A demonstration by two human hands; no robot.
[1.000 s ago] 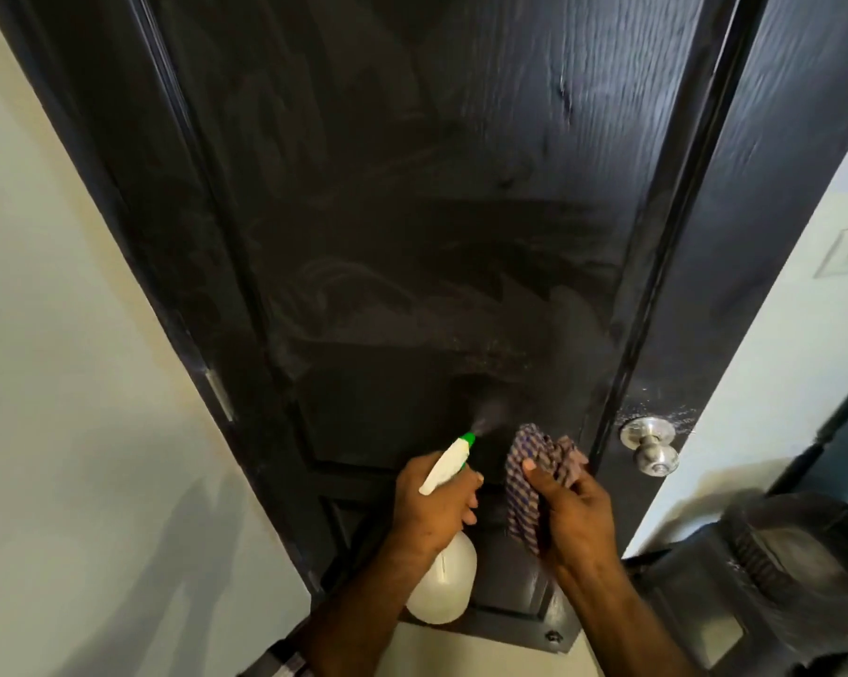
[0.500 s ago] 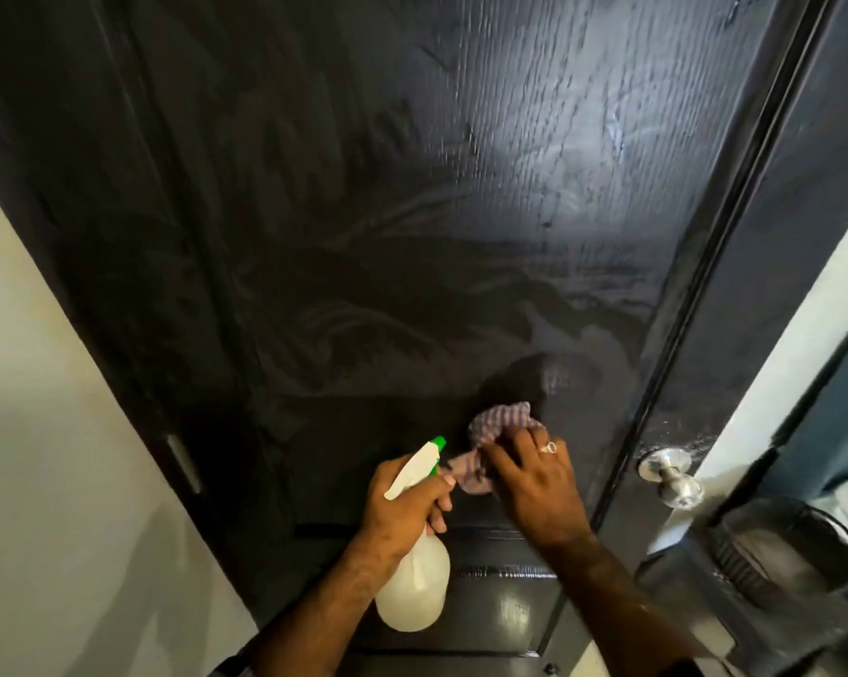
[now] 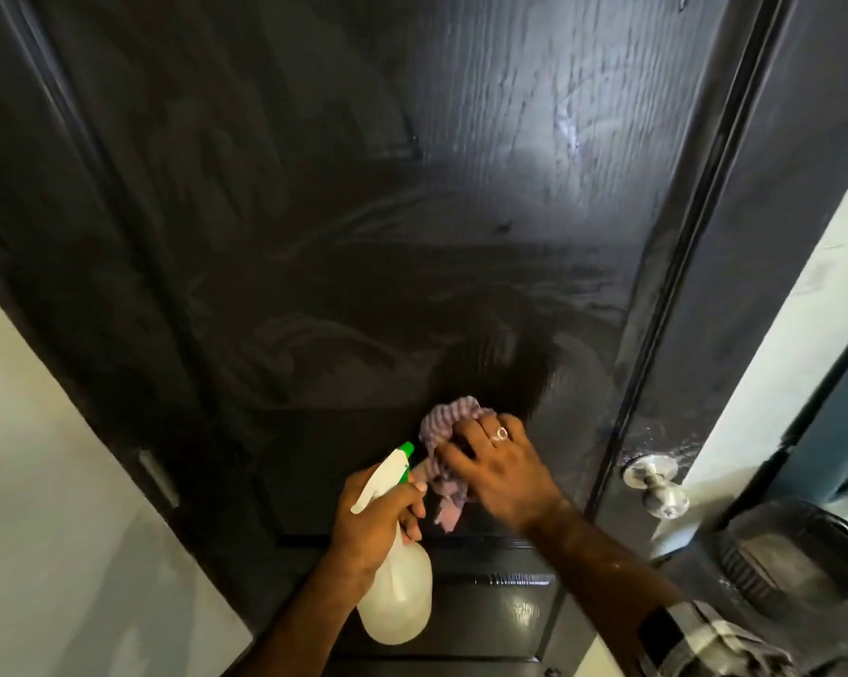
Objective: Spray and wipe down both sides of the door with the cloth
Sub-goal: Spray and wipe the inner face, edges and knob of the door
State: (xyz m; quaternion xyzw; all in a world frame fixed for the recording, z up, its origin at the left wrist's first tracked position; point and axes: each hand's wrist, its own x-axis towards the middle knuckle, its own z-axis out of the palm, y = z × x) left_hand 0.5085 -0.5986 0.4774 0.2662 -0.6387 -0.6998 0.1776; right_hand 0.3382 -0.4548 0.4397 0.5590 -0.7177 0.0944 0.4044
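The door (image 3: pixel 363 212), dark and wood-grained, filled most of the view, its face marked by broad dull smears and wipe arcs across the upper and middle panel, with a darker, wetter-looking patch just above the cloth. The cloth (image 3: pixel 441 432), a bunched striped rag, was pressed against the door low on the main panel, close above the horizontal rail. The right hand (image 3: pixel 500 471) lay over it, fingers spread and bent down onto the fabric, a ring showing on one finger; whether the thumb gripped the rag could not be told. Just to its left, the left hand (image 3: pixel 373 520) was curled round the neck of the spray bottle (image 3: pixel 397 588), a white bottle with a green nozzle tip pointing up toward the door, almost touching the cloth.

Judging by the streaks, much of this face had already been sprayed and gone over, though the lower panels under the rail looked glossy and unstreaked, so probably not yet reached. The far side of the door was out of sight, and likely remained to be done.

To the right stood the door knob (image 3: pixel 656 486), with droplets on the stile near it, and a pale wall (image 3: pixel 60 481) flanked the left.
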